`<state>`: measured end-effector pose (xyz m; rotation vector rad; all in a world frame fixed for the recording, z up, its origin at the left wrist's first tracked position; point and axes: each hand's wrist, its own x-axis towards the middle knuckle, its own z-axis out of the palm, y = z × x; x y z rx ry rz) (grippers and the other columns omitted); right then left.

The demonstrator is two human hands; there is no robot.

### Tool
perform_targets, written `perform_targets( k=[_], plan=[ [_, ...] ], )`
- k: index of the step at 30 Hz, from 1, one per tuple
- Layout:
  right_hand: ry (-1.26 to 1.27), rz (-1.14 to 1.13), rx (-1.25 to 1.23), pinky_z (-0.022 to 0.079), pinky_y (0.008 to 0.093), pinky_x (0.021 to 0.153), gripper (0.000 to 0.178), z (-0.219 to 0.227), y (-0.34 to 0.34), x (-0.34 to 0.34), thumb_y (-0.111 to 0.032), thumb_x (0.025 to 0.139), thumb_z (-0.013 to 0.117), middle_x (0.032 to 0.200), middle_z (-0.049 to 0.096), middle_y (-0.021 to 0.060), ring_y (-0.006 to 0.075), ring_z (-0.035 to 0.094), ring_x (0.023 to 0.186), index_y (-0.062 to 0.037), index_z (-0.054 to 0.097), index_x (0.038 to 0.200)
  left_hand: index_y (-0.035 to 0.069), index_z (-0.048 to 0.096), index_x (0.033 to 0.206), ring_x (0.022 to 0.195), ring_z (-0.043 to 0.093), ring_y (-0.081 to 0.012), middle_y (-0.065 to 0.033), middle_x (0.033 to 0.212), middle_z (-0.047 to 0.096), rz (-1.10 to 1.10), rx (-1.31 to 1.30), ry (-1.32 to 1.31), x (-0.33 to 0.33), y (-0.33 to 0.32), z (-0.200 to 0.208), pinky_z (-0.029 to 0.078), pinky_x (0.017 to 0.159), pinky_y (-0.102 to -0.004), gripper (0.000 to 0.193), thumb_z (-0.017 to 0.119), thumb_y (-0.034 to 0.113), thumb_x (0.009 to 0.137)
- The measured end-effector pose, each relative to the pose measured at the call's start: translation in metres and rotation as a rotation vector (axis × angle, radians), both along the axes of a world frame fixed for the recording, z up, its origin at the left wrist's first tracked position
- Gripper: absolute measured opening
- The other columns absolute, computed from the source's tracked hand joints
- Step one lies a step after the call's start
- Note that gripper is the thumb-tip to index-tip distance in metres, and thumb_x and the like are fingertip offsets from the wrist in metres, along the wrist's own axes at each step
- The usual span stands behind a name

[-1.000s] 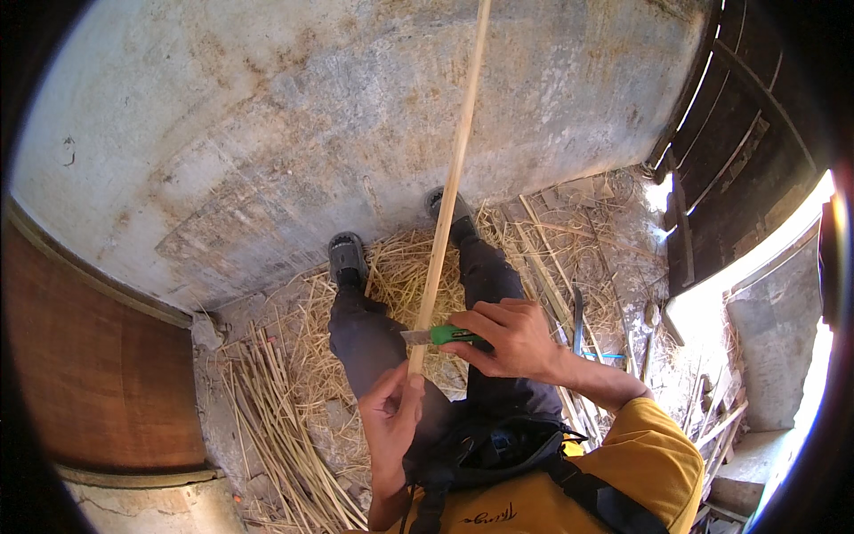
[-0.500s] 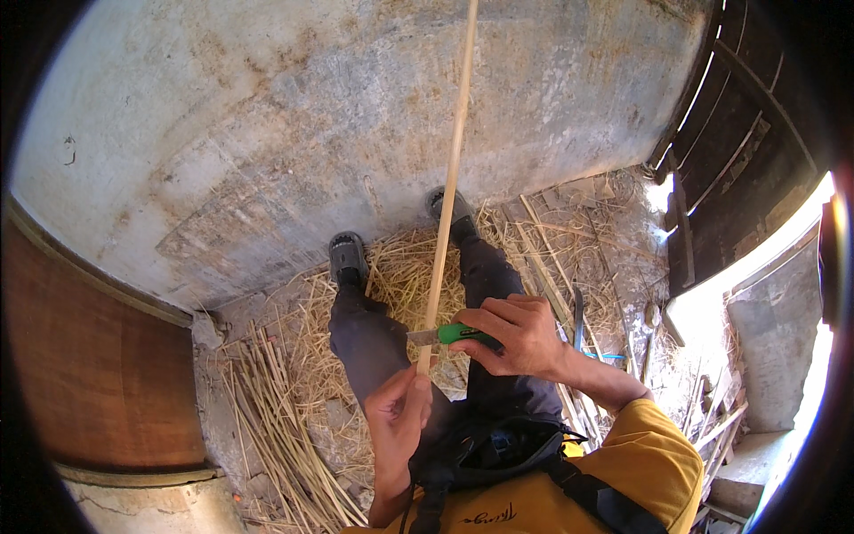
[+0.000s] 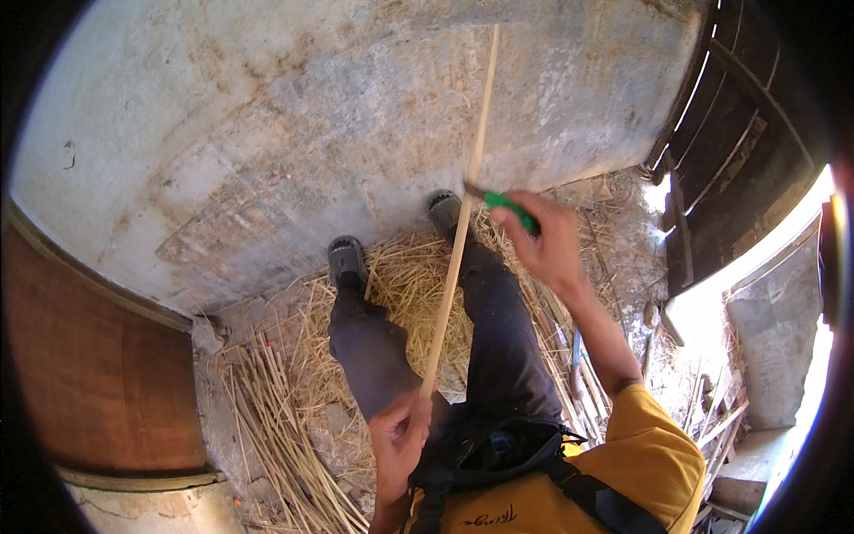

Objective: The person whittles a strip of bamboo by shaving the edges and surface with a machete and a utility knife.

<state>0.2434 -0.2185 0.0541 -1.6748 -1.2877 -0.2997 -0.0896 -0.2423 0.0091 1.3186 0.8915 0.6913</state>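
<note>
A long, pale bamboo strip [image 3: 451, 301] slants up and away from my lap, its far end in front of the wall. My left hand [image 3: 402, 429] pinches its near end close to my waist. In my right hand [image 3: 549, 233] is a green-handled utility knife [image 3: 513, 210], fingers wrapped round the handle. Its blade crosses the strip well up from the left hand, over my right shoe; whether the edge touches the strip I cannot tell.
A stained concrete wall [image 3: 294, 133] rises beyond my feet. Straw-like shavings [image 3: 400, 280] cover the floor between my legs. A bundle of thin strips [image 3: 283, 427] lies at left, near a brown wooden panel [image 3: 98, 356]. A long blade-like tool [image 3: 576, 360] and more strips lie at right.
My right hand has moved the knife away from me along the strip, from near my left hand to above my shoe. The strip's far end has come lower into view.
</note>
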Motion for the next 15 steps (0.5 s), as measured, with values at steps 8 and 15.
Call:
perform_targets(
  k=[8, 15],
  plan=[
    [-0.097, 0.365, -0.074, 0.050, 0.0381, 0.055, 0.029, -0.019, -0.027, -0.066, -0.033, 0.087, 0.082, 0.080, 0.070, 0.0074, 0.0285, 0.068, 0.063, -0.0087, 0.074, 0.101, -0.003, 0.070, 0.126, 0.057, 0.045, -0.0011, 0.0040, 0.073, 0.056, 0.098, -0.075, -0.077, 0.007, 0.009, -0.003, 0.034, 0.050, -0.0192, 0.025, 0.063, 0.010, 0.106],
    [-0.191, 0.408, -0.119, 0.047, 0.0372, 0.048, 0.033, -0.029, -0.046, -0.096, -0.040, 0.084, 0.084, 0.075, 0.066, 0.0029, 0.0249, 0.062, 0.052, -0.0132, 0.073, 0.099, -0.005, 0.068, 0.127, 0.057, 0.046, -0.0015, 0.0030, 0.071, 0.056, 0.100, -0.056, -0.148, 0.018, 0.017, 0.005, 0.034, 0.049, -0.0195, 0.026, 0.062, 0.011, 0.107]
  ],
)
